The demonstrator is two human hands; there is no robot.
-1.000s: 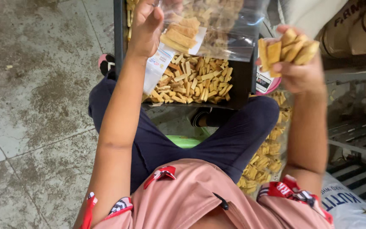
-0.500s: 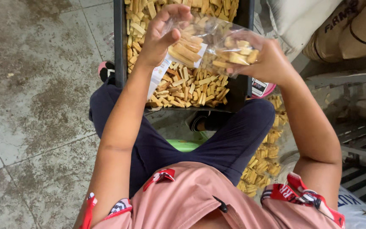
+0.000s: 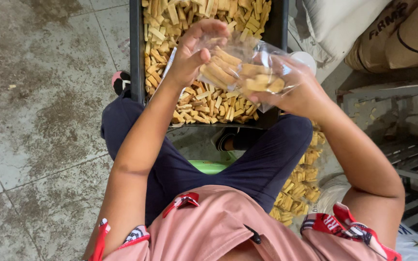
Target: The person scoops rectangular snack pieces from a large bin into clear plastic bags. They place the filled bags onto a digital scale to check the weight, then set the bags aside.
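Note:
My left hand (image 3: 197,50) pinches the rim of a clear plastic bag (image 3: 240,55) and holds it open above a black tray (image 3: 135,53). My right hand (image 3: 293,89) is pushed into the bag's mouth, its fingers closed on several tan biscuit sticks (image 3: 262,82). More sticks (image 3: 221,70) lie inside the bag. The tray below is filled with a heap of the same loose biscuit sticks (image 3: 204,104).
I sit on a green stool (image 3: 209,166) over a grey tiled floor (image 3: 39,121). A sack of more biscuit sticks (image 3: 301,186) stands by my right knee. Brown sacks (image 3: 402,34) and a white sack (image 3: 325,24) lie at the upper right, beside metal shelving (image 3: 412,159).
My right hand brought a handful of sticks from the right over to the bag and pushed them in. My left hand kept the bag held open and lowered it a little.

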